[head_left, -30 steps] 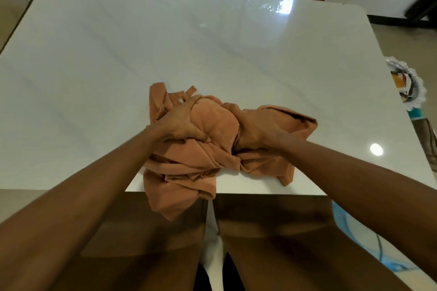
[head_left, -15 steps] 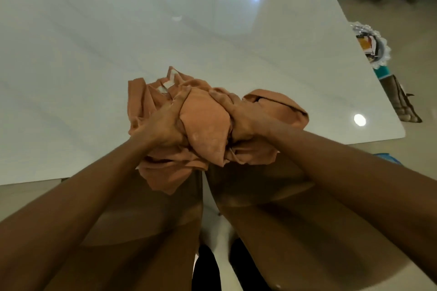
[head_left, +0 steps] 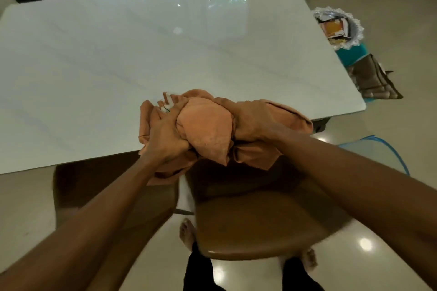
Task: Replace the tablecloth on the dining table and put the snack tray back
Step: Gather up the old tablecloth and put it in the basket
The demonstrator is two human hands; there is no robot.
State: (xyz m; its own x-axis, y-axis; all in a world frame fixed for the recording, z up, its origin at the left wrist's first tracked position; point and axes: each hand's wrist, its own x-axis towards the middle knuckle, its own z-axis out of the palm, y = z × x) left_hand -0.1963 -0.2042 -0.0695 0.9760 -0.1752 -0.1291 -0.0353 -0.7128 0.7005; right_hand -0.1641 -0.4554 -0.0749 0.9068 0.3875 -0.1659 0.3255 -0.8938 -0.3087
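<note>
1. the orange tablecloth (head_left: 205, 130) is a crumpled bundle at the near edge of the white table (head_left: 118, 54), with loose folds hanging above a brown chair (head_left: 260, 220).
2. the left hand (head_left: 165, 134) and right hand (head_left: 255, 120) each curl their fingers round one side of the bundle, squeezing it between them.
3. the cloth looks light, soft and limp. it should sag wherever unsupported, so it is best carried gathered whole, or taken by two hem corners for spreading.
4. the snack tray (head_left: 338, 28) sits on a teal stool (head_left: 352, 54) off the table's right end, well apart from the cloth.
</note>
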